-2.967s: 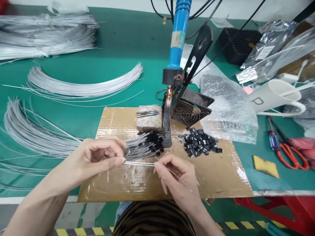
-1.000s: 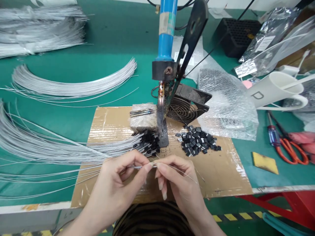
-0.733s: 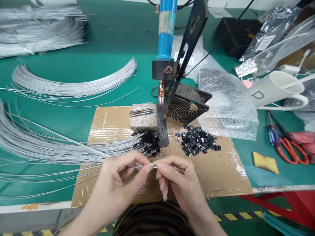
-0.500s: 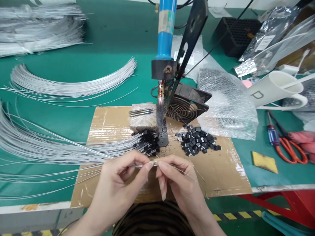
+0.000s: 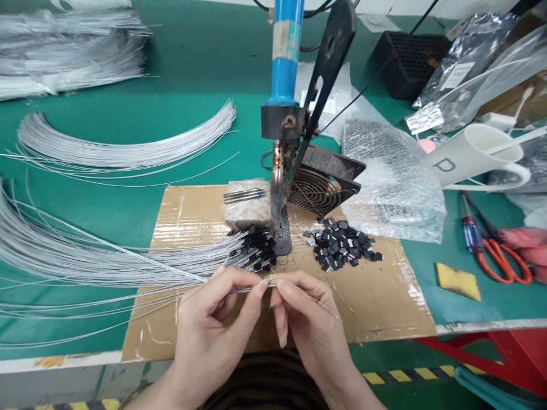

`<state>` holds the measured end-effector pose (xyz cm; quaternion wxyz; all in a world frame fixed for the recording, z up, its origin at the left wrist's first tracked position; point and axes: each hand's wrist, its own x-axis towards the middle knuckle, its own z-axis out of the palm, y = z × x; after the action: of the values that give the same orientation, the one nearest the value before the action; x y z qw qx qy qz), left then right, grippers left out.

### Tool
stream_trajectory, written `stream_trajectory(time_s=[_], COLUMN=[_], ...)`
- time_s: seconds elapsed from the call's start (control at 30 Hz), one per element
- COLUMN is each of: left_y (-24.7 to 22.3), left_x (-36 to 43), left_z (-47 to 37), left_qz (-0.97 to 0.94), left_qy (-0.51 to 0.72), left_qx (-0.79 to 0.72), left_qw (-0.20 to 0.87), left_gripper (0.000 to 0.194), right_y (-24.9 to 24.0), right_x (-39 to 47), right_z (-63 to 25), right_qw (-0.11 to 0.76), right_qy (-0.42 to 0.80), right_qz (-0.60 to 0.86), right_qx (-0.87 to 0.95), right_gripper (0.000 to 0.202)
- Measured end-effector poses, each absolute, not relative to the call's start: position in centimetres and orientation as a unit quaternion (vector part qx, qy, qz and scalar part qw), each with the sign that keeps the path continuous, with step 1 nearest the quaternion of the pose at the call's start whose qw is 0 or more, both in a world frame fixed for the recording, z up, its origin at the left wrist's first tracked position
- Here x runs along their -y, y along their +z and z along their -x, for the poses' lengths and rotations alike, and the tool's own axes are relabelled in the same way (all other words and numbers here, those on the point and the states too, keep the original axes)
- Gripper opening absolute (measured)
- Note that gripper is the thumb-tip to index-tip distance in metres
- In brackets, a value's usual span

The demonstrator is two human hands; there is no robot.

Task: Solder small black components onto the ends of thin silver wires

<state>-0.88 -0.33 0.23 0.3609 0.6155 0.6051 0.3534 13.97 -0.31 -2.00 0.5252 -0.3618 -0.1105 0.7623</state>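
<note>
Wires (image 5: 243, 290) pinched in front of the blue-handled iron (image 5: 285, 74)

The wires run between the fingertips of 2 hands, nearer the person than the iron. Right of the iron, a white mug (image 5: 464, 156) has a pale stick (image 5: 525, 138) in it. The left hand (image 5: 216, 327) closes thumb and forefinger on the wires; the right hand (image 5: 314, 316) pinches them just beside it, its lower fingers loosely curled.

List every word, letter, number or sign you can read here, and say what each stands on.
"D", perhaps "P": on the white mug.
Too small to read: label on the silver bag.
Too small to read: paper behind the black bracket.
Nothing legible: faded tape on the blue handle.
</note>
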Motion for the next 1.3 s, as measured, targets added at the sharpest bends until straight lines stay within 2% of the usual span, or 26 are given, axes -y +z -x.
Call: stream_trajectory(time_s=[0.23,0.37,0.57,1.3], left_y=[-0.5,-0.4,-0.1,0.0], left_x=[0.5,0.4,0.1,0.1], left_z=[0.9,0.8,0.7,0.7], left_qz=[-0.612,-0.593,-0.598,-0.625], left_qy=[0.381,0.394,0.407,0.398], left_qx=[-0.593,-0.602,-0.594,-0.564], left_qw=[0.359,0.362,0.351,0.364], left_gripper=[0.010,0.009,0.009,0.010], right_y=[-1.7,-1.8,-2.1,-2.1], right_x=[0.5,0.6,0.7,0.7], right_z=[-13.8,-14.4,-14.9,-15.1], right_qw=[0.544,0.547,0.534,0.536], right_qy=[0.749,0.726,0.682,0.695], right_qz=[0.358,0.380,0.431,0.413], right_qx=[0.123,0.172,0.252,0.242], right_gripper=[0.011,0.017,0.010,0.004])
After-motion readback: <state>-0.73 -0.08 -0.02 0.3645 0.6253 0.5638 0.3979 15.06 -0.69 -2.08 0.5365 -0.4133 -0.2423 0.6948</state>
